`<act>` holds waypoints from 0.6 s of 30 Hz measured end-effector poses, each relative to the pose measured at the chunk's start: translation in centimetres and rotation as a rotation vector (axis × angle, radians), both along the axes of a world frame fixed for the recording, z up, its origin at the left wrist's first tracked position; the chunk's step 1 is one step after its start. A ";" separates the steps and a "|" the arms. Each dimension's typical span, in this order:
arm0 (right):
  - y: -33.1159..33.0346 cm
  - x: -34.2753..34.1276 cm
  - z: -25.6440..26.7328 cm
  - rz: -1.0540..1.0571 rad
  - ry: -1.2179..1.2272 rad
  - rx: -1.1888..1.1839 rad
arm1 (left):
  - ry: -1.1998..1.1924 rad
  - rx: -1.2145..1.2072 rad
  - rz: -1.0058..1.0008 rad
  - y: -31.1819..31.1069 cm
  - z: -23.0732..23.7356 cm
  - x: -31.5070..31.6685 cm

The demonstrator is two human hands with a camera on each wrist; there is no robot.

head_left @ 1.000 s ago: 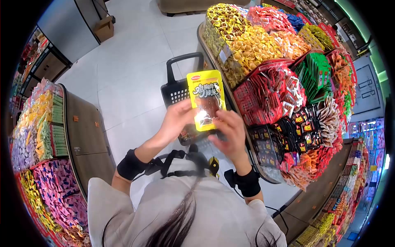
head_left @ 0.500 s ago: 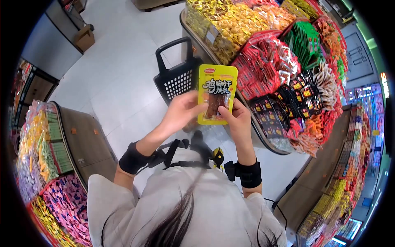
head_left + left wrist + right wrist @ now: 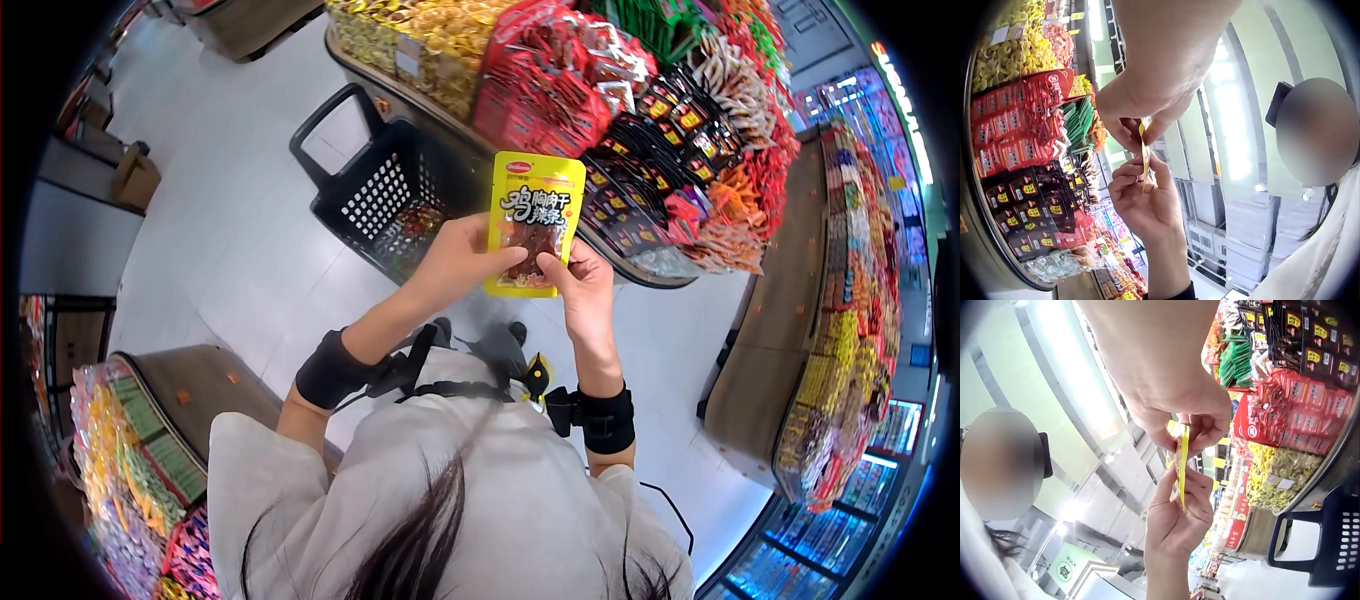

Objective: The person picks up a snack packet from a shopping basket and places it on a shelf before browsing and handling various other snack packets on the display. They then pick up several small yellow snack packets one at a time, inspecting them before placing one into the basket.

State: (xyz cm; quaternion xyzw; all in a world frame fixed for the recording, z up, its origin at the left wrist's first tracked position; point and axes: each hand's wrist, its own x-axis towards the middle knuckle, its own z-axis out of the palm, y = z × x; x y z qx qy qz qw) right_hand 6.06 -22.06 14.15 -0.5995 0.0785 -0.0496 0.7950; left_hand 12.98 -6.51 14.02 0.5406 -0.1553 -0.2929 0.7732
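Note:
A yellow snack pouch [image 3: 537, 215] with Chinese lettering and a window onto brown strips is held upright in front of the body. My left hand [image 3: 462, 262] pinches its left edge, thumb lying across the front. On the opposite edge my right hand [image 3: 583, 290] pinches it, its thumb also on the window. Seen edge-on in the left wrist view, the pouch [image 3: 1145, 150] is a thin yellow strip between both hands' fingers. The right wrist view shows the left hand [image 3: 1179, 525] below it, fingers behind the pouch and thumb in front.
Beyond the hands, a black shopping basket [image 3: 345, 215] with a raised handle holds a few small packets [image 3: 418, 220]. A snack display [image 3: 560, 100] piled with red, black and gold packets stands close on the right. Another candy stand [image 3: 150, 450] is at the lower left.
My right hand, earlier blurred and loose at the pouch's lower right, now pinches its edge. The view has turned right, so the display and basket have shifted left, and more of the basket shows.

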 end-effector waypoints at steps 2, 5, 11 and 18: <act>-1.3 -0.8 0.3 -0.051 0.031 0.008 | -0.002 0.010 -0.029 -1.8 -0.2 -0.2; -3.6 -2.3 0.5 -0.116 0.030 0.041 | -0.012 0.042 -0.070 -4.9 -0.8 -0.7; -11.2 -7.8 0.9 -0.197 0.024 0.001 | 0.027 0.025 -0.181 -13.2 -0.2 -4.6; -22.1 -16.4 1.8 -0.278 0.063 -0.111 | -0.029 0.009 -0.280 -25.4 0.5 -12.5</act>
